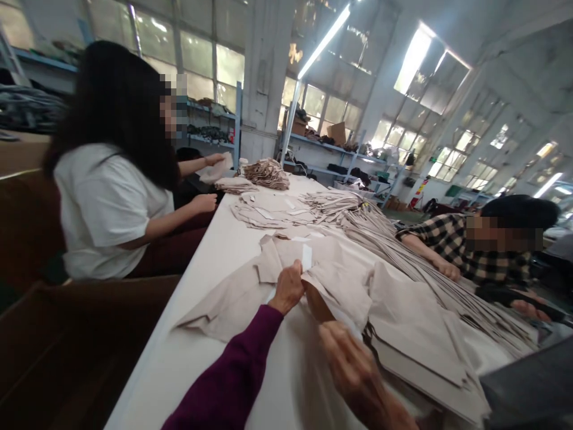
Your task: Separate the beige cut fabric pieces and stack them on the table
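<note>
From the head camera, the left hand, in a purple sleeve, pinches a small white paper tag between thumb and fingers, just above a beige fabric piece lying flat on the white table. The right hand is blurred, nearer the camera than the tag; its fingers look loosely curled at the fabric's edge, though I cannot tell if they grip it. Beyond the tag lie stacked beige pieces; a person in a white shirt sits left of them, a person in a checked shirt right.
</note>
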Motion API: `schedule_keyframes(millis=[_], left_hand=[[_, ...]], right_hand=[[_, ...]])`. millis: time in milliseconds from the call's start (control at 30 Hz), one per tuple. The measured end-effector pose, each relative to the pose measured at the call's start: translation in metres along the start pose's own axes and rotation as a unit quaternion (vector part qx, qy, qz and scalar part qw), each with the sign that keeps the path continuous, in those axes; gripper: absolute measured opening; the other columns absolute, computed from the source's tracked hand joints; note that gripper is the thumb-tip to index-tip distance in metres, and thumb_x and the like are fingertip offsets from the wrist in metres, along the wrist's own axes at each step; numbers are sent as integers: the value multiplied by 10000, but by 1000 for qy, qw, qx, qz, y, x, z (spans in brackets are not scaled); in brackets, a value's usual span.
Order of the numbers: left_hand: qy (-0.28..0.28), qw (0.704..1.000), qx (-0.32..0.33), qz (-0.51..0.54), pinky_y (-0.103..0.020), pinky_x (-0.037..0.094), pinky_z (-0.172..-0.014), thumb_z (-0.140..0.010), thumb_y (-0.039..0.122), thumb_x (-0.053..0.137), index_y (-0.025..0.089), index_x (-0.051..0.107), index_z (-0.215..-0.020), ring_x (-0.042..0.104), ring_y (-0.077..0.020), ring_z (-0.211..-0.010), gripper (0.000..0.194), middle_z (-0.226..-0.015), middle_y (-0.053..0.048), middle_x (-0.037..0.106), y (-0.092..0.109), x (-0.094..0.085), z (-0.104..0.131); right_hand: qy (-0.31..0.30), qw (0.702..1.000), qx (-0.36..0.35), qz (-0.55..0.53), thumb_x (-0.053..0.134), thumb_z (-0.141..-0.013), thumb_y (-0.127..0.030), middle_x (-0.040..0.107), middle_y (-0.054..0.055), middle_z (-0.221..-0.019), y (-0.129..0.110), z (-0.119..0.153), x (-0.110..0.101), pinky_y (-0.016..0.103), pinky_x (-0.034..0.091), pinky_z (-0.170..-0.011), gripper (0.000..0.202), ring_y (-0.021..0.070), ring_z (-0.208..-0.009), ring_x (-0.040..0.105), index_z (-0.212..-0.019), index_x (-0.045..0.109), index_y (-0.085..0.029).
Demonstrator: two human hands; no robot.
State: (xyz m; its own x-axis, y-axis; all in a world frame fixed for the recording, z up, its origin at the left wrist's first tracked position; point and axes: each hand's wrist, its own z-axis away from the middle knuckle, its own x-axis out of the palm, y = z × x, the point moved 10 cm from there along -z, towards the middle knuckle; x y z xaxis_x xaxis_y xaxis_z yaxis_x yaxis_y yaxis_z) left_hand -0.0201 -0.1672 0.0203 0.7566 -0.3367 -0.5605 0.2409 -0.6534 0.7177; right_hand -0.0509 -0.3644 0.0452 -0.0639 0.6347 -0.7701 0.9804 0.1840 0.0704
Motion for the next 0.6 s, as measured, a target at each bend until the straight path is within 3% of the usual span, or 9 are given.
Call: schedule_keyframes(millis=[67,133,200,267,367,467,600], left_hand=[[-25,999,-19,43,-278,437,-622,-751,197,470,176,491,-812,606,-198,-682,67,-673,-41,598,-7,6,-2],[-60,993,-41,92,-251,445,-556,-747,222,476,173,506,-779,619,-181,-607,66,-625,-26,616,-10,17,-3],[-103,983,-66,136,-239,450,-498,-767,238,427,162,525,-719,622,-174,-533,134,-570,-32,624,-10,30,-1],[-144,971,-86,171,-237,450,-450,-777,253,388,153,540,-673,615,-175,-470,209,-523,-43,623,-7,43,5],[-161,962,-97,197,-231,438,-406,-736,254,426,149,556,-677,606,-181,-432,176,-503,-44,618,0,49,12],[-138,966,-94,198,-220,415,-394,-663,205,476,149,554,-625,581,-176,-411,103,-437,-24,562,4,41,14],[-138,962,-91,217,-216,405,-401,-626,150,442,131,579,-666,534,-149,-387,144,-402,3,510,12,30,8]], right_hand=[[99,985,53,134,574,-788,-96,594,157,-1011,15,12,-25,360,485,-827,392,253,-985,557,-1172,499,-67],[131,957,140,217,598,-787,-181,584,167,-1026,38,21,-38,373,481,-761,394,275,-942,555,-1156,499,-84],[90,946,203,237,548,-798,-206,594,157,-997,63,25,-37,357,475,-677,313,278,-884,568,-1093,516,-108],[39,947,254,193,511,-794,-209,605,85,-791,87,26,-29,305,442,-559,163,223,-691,578,-942,533,-144],[37,950,284,125,485,-798,-199,516,-13,-586,105,25,-27,259,373,-494,24,153,-504,504,-778,490,-186],[49,959,252,121,424,-836,-162,584,21,-678,106,18,-33,252,382,-562,91,155,-586,557,-838,515,-165],[-10,946,268,182,396,-872,-150,647,56,-833,113,18,-39,256,366,-586,172,174,-700,605,-933,557,-162]])
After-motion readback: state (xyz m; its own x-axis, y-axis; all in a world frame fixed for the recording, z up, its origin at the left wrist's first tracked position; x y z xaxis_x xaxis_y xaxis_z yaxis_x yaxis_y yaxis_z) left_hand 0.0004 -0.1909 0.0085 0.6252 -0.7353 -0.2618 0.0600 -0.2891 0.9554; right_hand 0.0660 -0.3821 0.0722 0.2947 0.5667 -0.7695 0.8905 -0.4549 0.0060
